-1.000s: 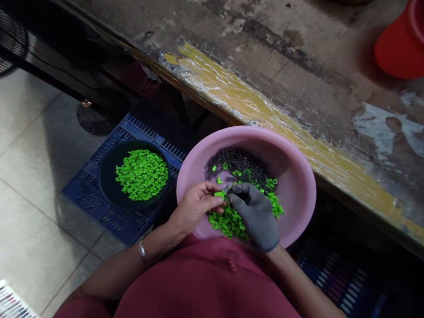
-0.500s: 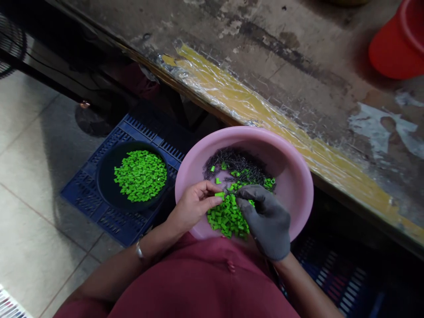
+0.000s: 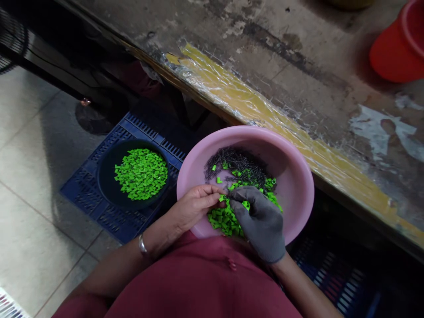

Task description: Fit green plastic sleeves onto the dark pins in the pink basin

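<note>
My bare left hand (image 3: pixel 197 204) pinches a small green plastic piece (image 3: pixel 222 198) between thumb and fingertips, above the pink basin (image 3: pixel 298 190). My right hand (image 3: pixel 260 223), in a grey glove, is closed in a pinch close beside that piece. What its fingertips hold is too small to make out. Below my hands lies a heap of loose green pieces (image 3: pixel 225 221) in the near part of the basin. A tangled pile of thin dark wire-like parts (image 3: pixel 241 161) lies at the far side, with a few green pieces scattered over it.
A dark bowl (image 3: pixel 107 187) full of green pieces stands on an upturned blue crate (image 3: pixel 77 185) to the left. Beyond the basin runs a worn workbench (image 3: pixel 318 84) with yellow taped edging. A red bucket (image 3: pixel 389 55) stands on it. A fan (image 3: pixel 13 39) is far left.
My right hand has moved slightly left, closer to my left fingertips. The green piece in my left hand has turned and is now more covered by the fingers.
</note>
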`<state>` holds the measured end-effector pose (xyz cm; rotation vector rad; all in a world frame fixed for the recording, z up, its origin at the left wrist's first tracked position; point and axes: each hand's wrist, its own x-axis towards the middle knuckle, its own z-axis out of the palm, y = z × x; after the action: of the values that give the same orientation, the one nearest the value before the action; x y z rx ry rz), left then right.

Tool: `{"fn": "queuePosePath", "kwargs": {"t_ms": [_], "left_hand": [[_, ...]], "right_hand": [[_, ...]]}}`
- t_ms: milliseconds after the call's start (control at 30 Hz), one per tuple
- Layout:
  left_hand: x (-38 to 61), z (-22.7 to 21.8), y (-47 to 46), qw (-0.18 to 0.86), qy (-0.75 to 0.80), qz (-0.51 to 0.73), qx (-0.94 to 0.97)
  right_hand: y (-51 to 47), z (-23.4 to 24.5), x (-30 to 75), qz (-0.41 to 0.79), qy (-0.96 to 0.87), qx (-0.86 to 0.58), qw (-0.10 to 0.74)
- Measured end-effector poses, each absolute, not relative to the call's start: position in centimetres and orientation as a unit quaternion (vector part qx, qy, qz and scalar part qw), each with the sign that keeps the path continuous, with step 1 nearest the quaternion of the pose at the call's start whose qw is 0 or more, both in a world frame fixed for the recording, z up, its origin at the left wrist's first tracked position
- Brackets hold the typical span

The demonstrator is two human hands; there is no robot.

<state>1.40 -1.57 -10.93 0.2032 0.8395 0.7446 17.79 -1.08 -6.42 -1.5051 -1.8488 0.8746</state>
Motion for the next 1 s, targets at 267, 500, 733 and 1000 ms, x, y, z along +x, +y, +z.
{"fn": "queuePosePath", "kwargs": {"t_ms": [267, 500, 733, 1000], "left_hand": [[1.2, -11.0, -1.5, 0.834, 0.405, 0.354, 0.12], [1.8, -11.0, -1.8, 0.814, 0.419, 0.389, 0.104], [1.7, -11.3, -2.2, 0.783, 0.449, 0.391, 0.181], [1.4, -9.8, -1.5, 0.706, 0.479, 0.408, 0.325]], "right_hand": [[-1.3, -6.3, 17.7, 0.278, -0.759, -0.522, 0.273], [-1.8, -6.8, 17.6, 0.295, -0.752, -0.528, 0.26], [-1.8, -6.8, 17.3, 0.292, -0.742, -0.543, 0.264], [-1.1, -6.3, 17.5, 0.301, -0.745, -0.536, 0.259]]}}
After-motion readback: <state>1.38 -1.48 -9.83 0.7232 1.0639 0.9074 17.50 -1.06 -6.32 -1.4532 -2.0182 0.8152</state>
